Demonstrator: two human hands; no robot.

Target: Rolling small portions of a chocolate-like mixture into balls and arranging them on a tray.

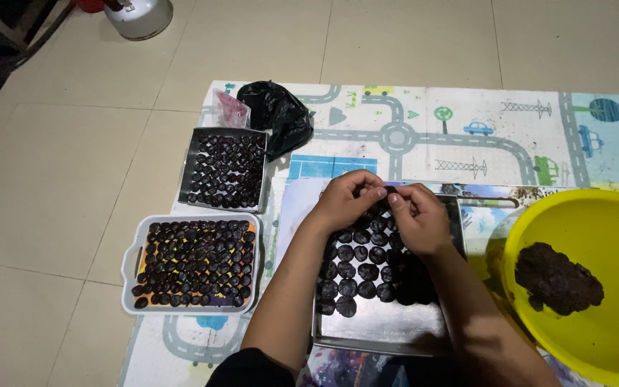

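Two hands meet over a metal tray [388,333], fingertips pinched together on one small dark piece [387,189] at the tray's far edge. Left hand [347,201] grip: thumb and fingers curled nearly closed on the piece. Right hand [415,217] grip: same, fingers bent in, tips touching the piece and the left fingertips. Piece mostly hidden by the fingers, shape can't be told.

Directly under both grips: rows of dark round flattened lumps [356,271] on the tray, filling its far part; the near part is bare metal. Right wrist covers some lumps.

Left of the left grip, well apart: a white plastic tray [130,264] packed with the same dark lumps. Beyond it, a smaller square metal tray [188,168], also full.

Far-left of the grips: a crumpled black plastic bag [281,115] with a small pink bag [231,109] just beside it.

Right of the right grip: a yellow basin [610,344] holding a mass of dark dough [557,278].

All sit on a play mat [424,122] printed with roads and cars, laid on a tiled floor [59,179]. A metal kettle [141,14] stands on the floor, far off at upper left.
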